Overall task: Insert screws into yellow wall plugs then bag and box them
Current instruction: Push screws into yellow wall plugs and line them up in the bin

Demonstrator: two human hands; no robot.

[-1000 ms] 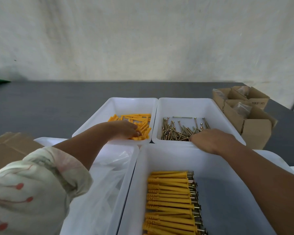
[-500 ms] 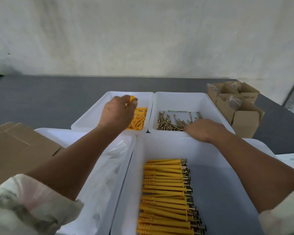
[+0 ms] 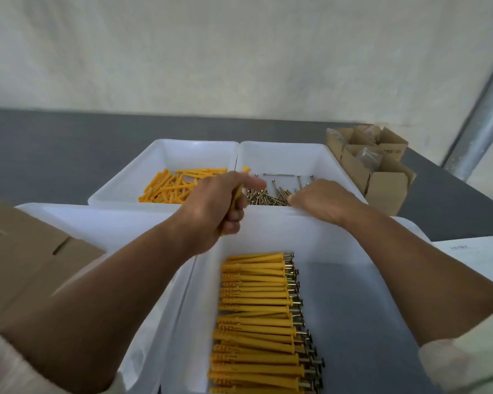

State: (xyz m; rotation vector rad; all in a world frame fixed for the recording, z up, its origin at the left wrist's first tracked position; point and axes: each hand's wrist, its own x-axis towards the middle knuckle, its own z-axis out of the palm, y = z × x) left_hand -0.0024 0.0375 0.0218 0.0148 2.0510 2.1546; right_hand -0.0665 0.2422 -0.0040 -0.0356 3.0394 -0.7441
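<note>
Single head-worn view, forward and down, close over the table (image 3: pixel 69 143).

Soft, even light; slight blur, wide-angle edge warping.

yellow plugs (image 3: pixel 171 186) heaped far-left | screws (image 3: pixel 271 196) heaped far-right | screwed plugs (image 3: pixel 256 308) rowed near

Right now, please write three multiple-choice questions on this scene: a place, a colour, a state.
1. Where do the loose screws lie? A) far left bin B) far right bin C) cardboard box
2. What colour are the wall plugs? A) yellow B) red C) green
3. What is the left hand doing? A) lying flat on the table B) holding a bag C) gripping plugs
Answers: 1 B, heaped in that white bin; 2 A, every plug shows yellow; 3 C, its fingers curl round plugs.
</note>
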